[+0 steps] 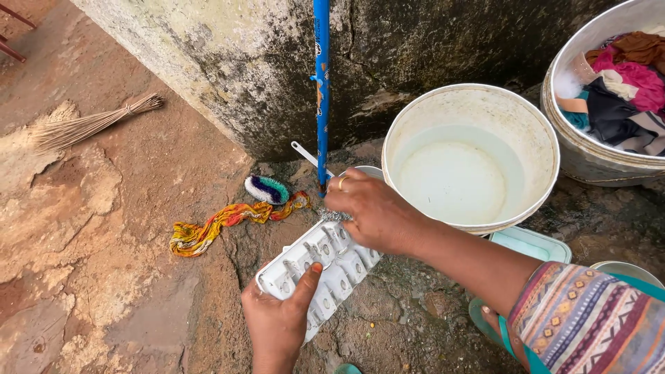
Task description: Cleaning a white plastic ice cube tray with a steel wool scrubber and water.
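Observation:
My left hand (278,320) grips the near end of a white ice cube tray (325,266), thumb pressed across its cells, holding it tilted above the wet ground. At the tray's far end my right hand (374,211), a ring on one finger, is closed over a small metal scrubber (334,216) pressed against the tray. A white bucket (471,156) with a little cloudy water stands just right of that hand.
A blue pipe (322,90) runs down the stained wall. A scrub brush (267,189) and twisted orange cloth (222,221) lie left of the tray. A metal tub of clothes (616,97) sits top right, a straw broom (90,125) upper left, a pale lid (530,242) below the bucket.

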